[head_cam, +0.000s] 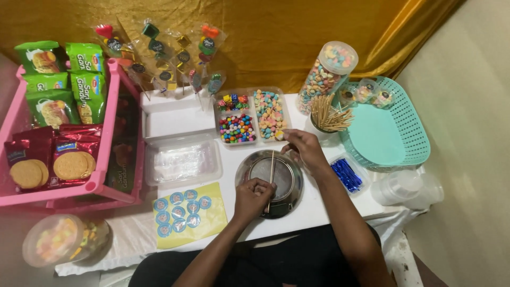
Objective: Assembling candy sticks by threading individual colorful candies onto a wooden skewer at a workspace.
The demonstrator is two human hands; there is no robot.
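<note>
Near the bottom middle of the picture, the left hand (254,195) is curled shut around the low end of a thin wooden stick (271,178). The stick stands almost straight up and down in the picture, over a round metal dish (291,197) on the white table (319,204). The right hand (303,149) is a bit higher and to the right, with its fingers pinched together on a small pale candy (278,135) just beside the top of the stick (it is tiny, so I cannot tell if the candy touches the stick). Right above that hand sit clear trays of candy: one with bright round balls (237,129) and one with soft pastel pieces (269,113). To the right of them is a cup of wooden sticks (328,116), and behind it a tall clear jar of pastel candy (325,74). A teal basket (411,135) fills the right side, and a small box of blue twist ties (345,174) lies just below it. At the left, a pink crate (109,114) holds green and red snack packs. In the middle bottom lies a yellow sheet of round blue stickers (183,210). At the top, finished candy sticks in clear wrap (164,58) stand against a gold cloth (276,32).
</note>
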